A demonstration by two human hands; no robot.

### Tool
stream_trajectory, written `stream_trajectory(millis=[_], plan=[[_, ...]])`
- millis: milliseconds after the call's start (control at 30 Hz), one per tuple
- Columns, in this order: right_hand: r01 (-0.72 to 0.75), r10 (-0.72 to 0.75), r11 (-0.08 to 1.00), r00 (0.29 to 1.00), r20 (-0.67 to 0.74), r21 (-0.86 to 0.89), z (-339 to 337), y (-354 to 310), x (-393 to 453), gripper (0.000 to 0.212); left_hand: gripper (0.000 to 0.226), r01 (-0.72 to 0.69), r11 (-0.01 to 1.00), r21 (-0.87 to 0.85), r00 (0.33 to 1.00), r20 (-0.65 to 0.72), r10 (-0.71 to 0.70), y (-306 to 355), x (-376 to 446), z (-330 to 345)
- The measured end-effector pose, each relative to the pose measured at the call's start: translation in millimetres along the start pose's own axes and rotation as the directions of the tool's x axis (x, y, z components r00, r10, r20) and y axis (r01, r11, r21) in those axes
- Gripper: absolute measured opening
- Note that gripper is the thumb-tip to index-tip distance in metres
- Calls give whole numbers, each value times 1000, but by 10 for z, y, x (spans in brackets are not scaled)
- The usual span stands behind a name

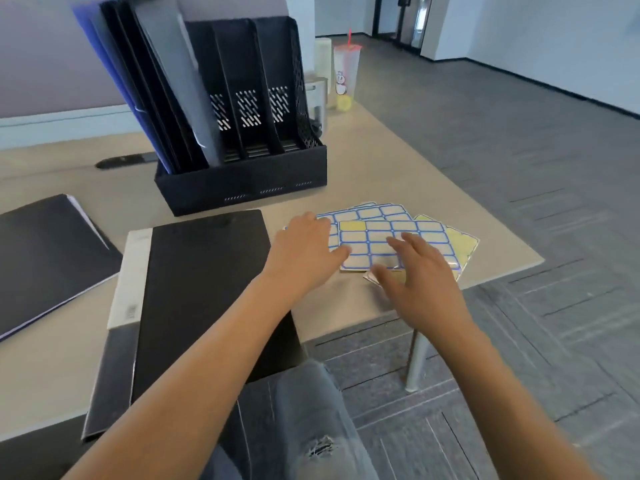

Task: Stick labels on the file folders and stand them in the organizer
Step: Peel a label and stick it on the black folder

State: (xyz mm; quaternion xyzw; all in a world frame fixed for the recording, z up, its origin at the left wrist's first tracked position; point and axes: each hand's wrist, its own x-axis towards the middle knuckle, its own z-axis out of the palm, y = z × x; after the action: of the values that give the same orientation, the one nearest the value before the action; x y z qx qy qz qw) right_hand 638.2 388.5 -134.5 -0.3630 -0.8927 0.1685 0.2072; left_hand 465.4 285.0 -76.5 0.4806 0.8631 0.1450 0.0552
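I'm spreading both open hands, left hand [304,244] and right hand [419,271], over the fanned blue-bordered label sheets [398,233] lying beside the black file folder [201,289] on the desk [398,168], risking peeling a creased label.

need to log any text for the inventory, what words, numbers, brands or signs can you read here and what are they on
No text in this view can be read.
White strip on the black folder: a small printed mark, perhaps a barcode, too blurred to read.
Plastic cup: a cartoon figure, with no legible words.
Label sheets: the blue-bordered labels look blank.
Organizer: only perforated patterns, no lettering.
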Motion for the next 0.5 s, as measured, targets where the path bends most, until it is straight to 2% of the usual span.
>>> stream_trajectory(millis=[167, 333, 500], plan=[[-17, 23, 997, 997, 75, -77, 32, 233, 199, 85, 56, 3, 1000, 13, 998, 69, -4, 149, 471, 146], [16, -12, 993, 999, 37, -121, 124, 348, 196, 80, 54, -23, 996, 84, 995, 94, 15, 130, 695, 270], [11, -2, 990, 998, 61, -139, 134, 333, 202, 83, 48, -24, 1000, -6, 999, 29, 24, 68, 814, 353]])
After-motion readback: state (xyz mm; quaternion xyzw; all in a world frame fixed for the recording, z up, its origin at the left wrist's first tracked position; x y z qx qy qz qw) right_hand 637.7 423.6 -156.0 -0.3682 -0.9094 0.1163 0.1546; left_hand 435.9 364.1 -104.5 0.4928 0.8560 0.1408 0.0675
